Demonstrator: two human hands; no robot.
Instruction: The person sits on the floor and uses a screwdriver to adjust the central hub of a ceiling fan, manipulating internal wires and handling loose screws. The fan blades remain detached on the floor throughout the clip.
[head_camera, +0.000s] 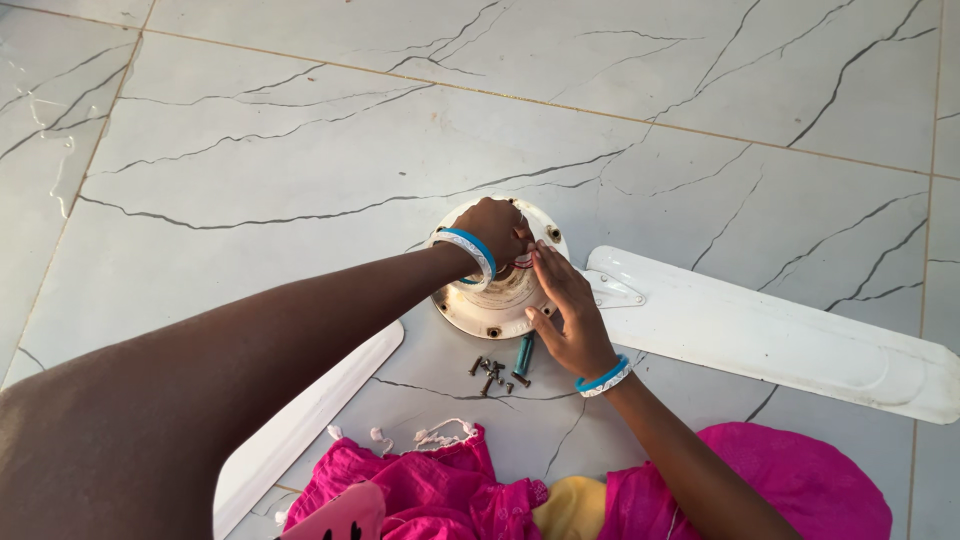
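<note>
Landmark: a round cream fan motor housing (490, 305) lay flat on a pale marbled tile floor (300, 130); every place below was told from it.
Left hand: the left hand (493, 232) rested on top of the housing, curled over its centre, fingers bent inward on something there; what they gripped could not be told. A blue and white bangle (468, 250) sat at its wrist.
Right hand: the right hand (566, 315) lay against the housing's right side, fingers nearly straight and together, tips touching the centre next to the left hand. It was not closed around anything.
Blade at right: a long white fan blade (780, 335) stretched away to the right of the housing, its metal bracket (612, 292) just beside the rim.
Blade at left: a second white blade (300, 425) lay below and left of the housing, partly under the left forearm.
Loose parts: small dark screws (490, 372) and a teal-handled screwdriver (523, 356) lay just below the housing.
Clothing: bright pink fabric (420, 490) lay further below.
</note>
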